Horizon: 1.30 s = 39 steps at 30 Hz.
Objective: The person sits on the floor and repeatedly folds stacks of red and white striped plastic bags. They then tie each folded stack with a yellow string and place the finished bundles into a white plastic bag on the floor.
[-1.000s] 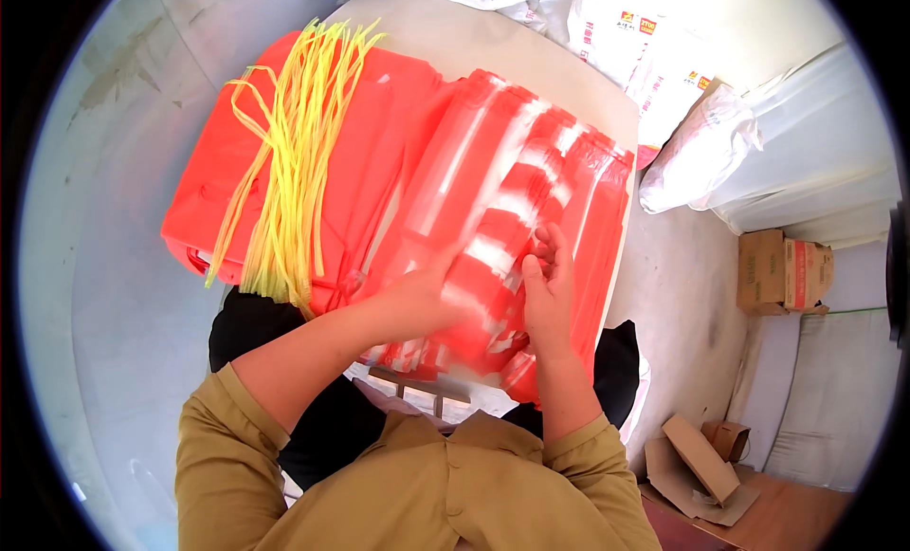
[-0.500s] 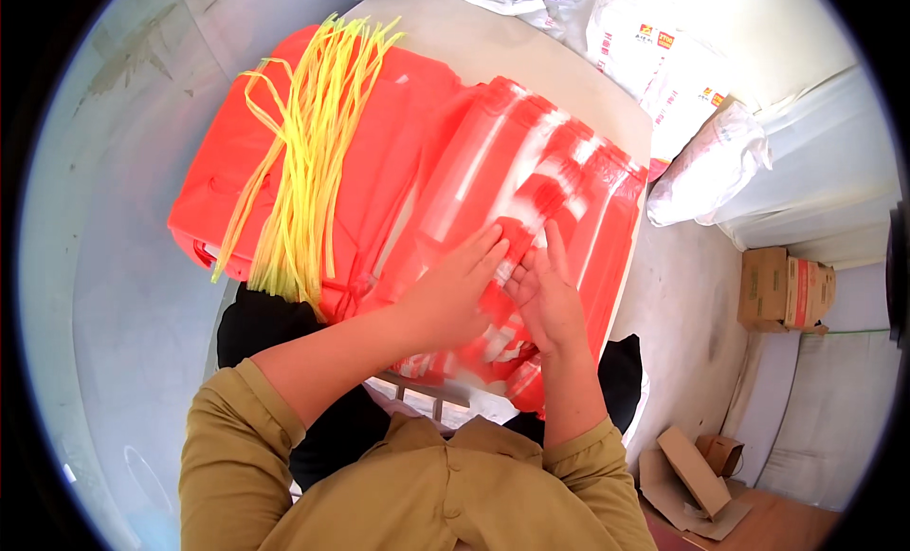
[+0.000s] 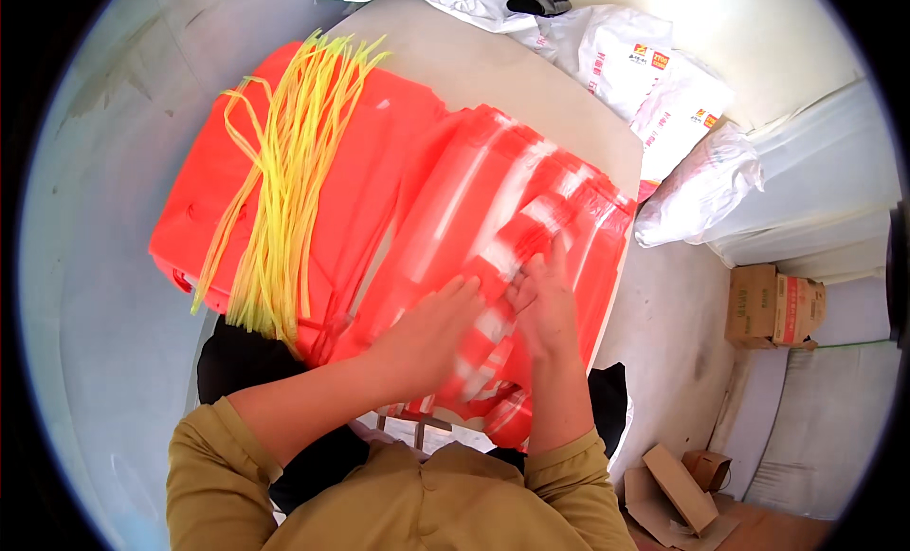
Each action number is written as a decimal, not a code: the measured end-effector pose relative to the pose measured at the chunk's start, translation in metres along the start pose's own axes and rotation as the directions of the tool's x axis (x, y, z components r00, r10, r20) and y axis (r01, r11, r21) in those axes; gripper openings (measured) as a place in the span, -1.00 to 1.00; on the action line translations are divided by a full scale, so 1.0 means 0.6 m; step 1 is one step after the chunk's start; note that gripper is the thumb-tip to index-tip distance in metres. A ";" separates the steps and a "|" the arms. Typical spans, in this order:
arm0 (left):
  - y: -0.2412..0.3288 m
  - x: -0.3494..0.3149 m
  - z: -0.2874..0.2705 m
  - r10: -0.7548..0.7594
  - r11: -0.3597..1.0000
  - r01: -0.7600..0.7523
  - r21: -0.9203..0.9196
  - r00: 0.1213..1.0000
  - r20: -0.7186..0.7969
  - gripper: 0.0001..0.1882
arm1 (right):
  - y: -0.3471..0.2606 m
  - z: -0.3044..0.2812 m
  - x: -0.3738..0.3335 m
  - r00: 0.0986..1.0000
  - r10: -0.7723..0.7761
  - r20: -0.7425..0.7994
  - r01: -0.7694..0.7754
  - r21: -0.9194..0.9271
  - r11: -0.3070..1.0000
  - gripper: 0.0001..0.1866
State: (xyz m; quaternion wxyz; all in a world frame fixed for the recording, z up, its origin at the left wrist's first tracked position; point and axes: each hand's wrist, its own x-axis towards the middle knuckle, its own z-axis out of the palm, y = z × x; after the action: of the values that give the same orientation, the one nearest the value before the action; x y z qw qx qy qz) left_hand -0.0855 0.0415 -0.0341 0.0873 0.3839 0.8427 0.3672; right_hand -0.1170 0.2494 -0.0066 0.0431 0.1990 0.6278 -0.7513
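In front of me lies a stack of glossy red sheets with shiny white bands (image 3: 445, 210); their exact kind is unclear. A narrow folded or rolled red-and-white striped piece (image 3: 512, 252) lies aslant on top, between my hands. My left hand (image 3: 431, 333) is palm down at its left, fingers stretched out, slightly blurred. My right hand (image 3: 545, 304) stands at its right side, palm turned inward and fingers extended, its fingertips at the piece. A bundle of thin yellow strips (image 3: 294, 181) rests on a plain red pile (image 3: 204, 195) to the left.
A pale tabletop (image 3: 455, 53) shows beyond the stack. White printed sacks (image 3: 616, 63) lie along the far right side. Cardboard boxes (image 3: 773, 304) stand on the floor at right, with flattened cardboard (image 3: 678, 494) nearer me. My black-clad knees (image 3: 242, 361) are under the table edge.
My left hand has drawn left and nearer me, widening the gap between my hands, and more of the striped piece shows. The whole view has shifted slightly.
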 end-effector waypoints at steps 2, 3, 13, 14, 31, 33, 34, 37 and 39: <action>0.003 -0.001 0.003 0.008 1.000 -0.009 0.010 1.000 0.011 -0.14 | -0.012 -0.021 0.029 0.989 -0.145 0.027 0.144 -0.399 0.906 -0.19; 0.005 0.000 0.004 0.010 1.000 -0.010 0.021 1.000 0.018 -0.15 | -0.016 -0.032 0.042 0.985 -0.167 0.042 0.170 -0.390 0.905 -0.19; -0.004 -0.006 0.023 0.082 0.986 -0.087 0.141 0.996 0.042 -0.25 | -0.055 -0.022 0.066 0.795 -0.588 -0.149 0.509 -0.364 0.780 -0.38; -0.004 -0.009 0.022 0.067 0.987 -0.073 0.140 0.997 0.043 -0.26 | -0.053 -0.009 0.038 0.884 -0.467 -0.006 0.446 -0.284 0.849 -0.35; 0.006 -0.017 0.004 0.103 0.940 -0.160 0.302 0.975 0.196 -0.18 | -0.005 -0.024 0.082 0.715 -0.272 0.644 0.625 -0.763 -0.165 -0.27; 0.006 -0.021 0.001 0.114 0.943 -0.173 0.283 0.971 0.212 -0.11 | -0.006 -0.033 0.095 0.729 -0.309 0.611 0.597 -0.788 -0.149 -0.28; 0.006 -0.022 0.000 0.115 0.944 -0.176 0.278 0.969 0.221 -0.07 | -0.003 -0.039 0.106 0.721 -0.331 0.608 0.597 -0.789 -0.148 -0.28; 0.006 -0.027 -0.002 0.122 0.939 -0.196 0.283 0.959 0.257 -0.02 | 0.009 -0.048 0.124 0.715 -0.362 0.598 0.589 -0.794 -0.148 -0.30; -0.001 -0.037 0.006 0.149 0.942 -0.208 0.263 0.963 0.226 0.01 | 0.015 -0.047 0.128 0.719 -0.367 0.590 0.581 -0.800 -0.149 -0.31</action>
State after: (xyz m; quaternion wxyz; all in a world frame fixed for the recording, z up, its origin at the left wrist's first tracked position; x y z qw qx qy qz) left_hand -0.0691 0.0272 -0.0400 0.0828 0.5029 0.8350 0.2075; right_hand -0.1777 0.2886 -0.0460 -0.0645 -0.1900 0.9744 -0.1016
